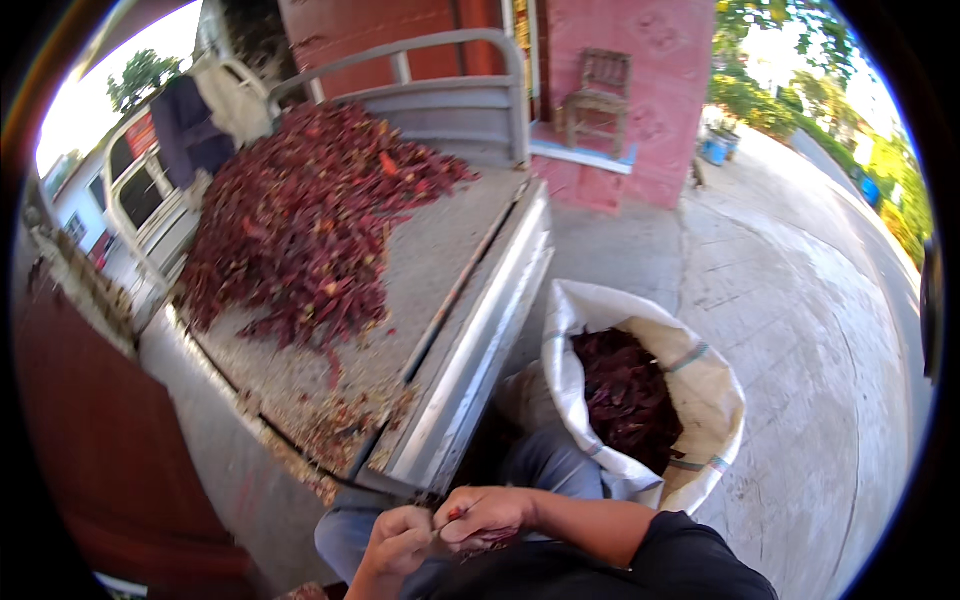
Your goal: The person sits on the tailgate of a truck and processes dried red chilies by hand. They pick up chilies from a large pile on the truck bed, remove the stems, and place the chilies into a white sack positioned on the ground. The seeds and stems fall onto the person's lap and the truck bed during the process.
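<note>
Low in the view, my two hands meet in front of my lap. My right hand (487, 513) is closed around dried red chili peppers (494, 540); a bit of bright red shows between its thumb and fingers. My left hand (401, 540) is closed in a pinch against it, and what its fingertips hold is hidden. A large heap of dried red chili peppers (300, 220) lies on the truck bed (420, 250) ahead. By my right knee a white woven sack (712, 395) stands with its mouth wide, partly filled with dark red chilies (628, 400).
Metal rails (440, 42) border the far side of the truck bed, with a dark garment (188, 130) hung at the left. Stems and flakes (345, 430) litter its near corner. Beyond stands a wooden chair (600, 95) by a pink wall (665, 100). Concrete pavement (790, 300) spreads to the right.
</note>
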The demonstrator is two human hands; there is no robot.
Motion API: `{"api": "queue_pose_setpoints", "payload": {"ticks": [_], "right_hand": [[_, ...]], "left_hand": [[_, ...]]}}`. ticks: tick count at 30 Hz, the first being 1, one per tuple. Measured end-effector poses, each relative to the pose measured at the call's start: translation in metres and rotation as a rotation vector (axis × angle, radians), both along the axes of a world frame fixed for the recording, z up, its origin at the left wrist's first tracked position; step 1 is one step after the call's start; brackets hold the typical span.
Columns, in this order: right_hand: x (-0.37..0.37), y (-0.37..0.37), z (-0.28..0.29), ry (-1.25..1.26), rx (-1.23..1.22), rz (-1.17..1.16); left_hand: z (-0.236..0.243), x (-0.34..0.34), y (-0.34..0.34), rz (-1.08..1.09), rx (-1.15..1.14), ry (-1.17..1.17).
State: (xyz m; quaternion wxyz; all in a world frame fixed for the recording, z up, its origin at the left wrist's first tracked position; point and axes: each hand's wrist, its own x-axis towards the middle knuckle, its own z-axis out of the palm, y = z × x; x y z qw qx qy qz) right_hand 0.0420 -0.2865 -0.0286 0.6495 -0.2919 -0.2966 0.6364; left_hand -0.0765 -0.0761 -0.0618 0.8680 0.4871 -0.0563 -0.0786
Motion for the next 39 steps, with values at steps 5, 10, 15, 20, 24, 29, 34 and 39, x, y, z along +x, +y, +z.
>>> {"api": "queue_pose_setpoints", "payload": {"ticks": [5,10,15,20,24,29,34,39], "right_hand": [[0.021,0.001,0.011,-1.199,-0.044,-0.192],[0.003,0.009,-0.002,-0.746,-0.379,-0.352],[-0.025,0.013,-0.016,0.211,-0.304,-0.462],[-0.022,0.017,-0.011,0.205,-0.068,-0.505],[0.026,0.002,-0.019,-1.527,-0.015,-0.828],[0.067,-0.058,-0.027,-0.650,-0.485,-0.980],[0.065,-0.106,0.014,-0.434,-0.576,-1.186],[0.099,-0.208,-0.022,-1.311,-0.890,-1.411]], "left_hand": [[0.046,0.002,-0.005,0.260,0.980,-0.327],[0.022,0.001,-0.016,0.527,1.048,-0.387],[0.007,-0.002,-0.025,0.463,0.643,-0.100],[0.006,0.005,-0.039,0.459,-0.040,0.037],[0.020,-0.003,-0.018,0.557,0.699,-0.264],[0.005,-0.013,-0.004,0.397,1.158,-0.289],[0.026,-0.002,-0.001,0.282,1.516,-0.060],[0.049,0.082,0.067,0.773,1.518,-0.156]]}}
